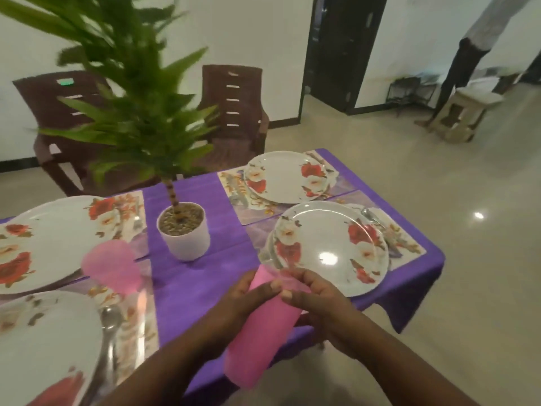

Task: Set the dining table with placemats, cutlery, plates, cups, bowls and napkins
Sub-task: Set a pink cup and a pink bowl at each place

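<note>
Both of my hands hold a stack of pink plastic cups (257, 332) above the near edge of the purple table (193, 288). My left hand (248, 297) grips the stack from the left. My right hand (316, 300) pinches the top cup at its rim. Another pink cup (112, 268) stands by the left plates. Floral plates lie on patterned placemats: one close on the right (330, 247), one behind it (287, 177), two on the left (46, 235) (44, 347). A spoon (109, 326) lies beside the near left plate.
A potted plant in a white pot (184, 230) stands mid-table, its leaves reaching high. Two brown chairs (234, 106) stand behind the table. A person's legs (456, 68) and a stool (465, 112) are at the far right on the tiled floor.
</note>
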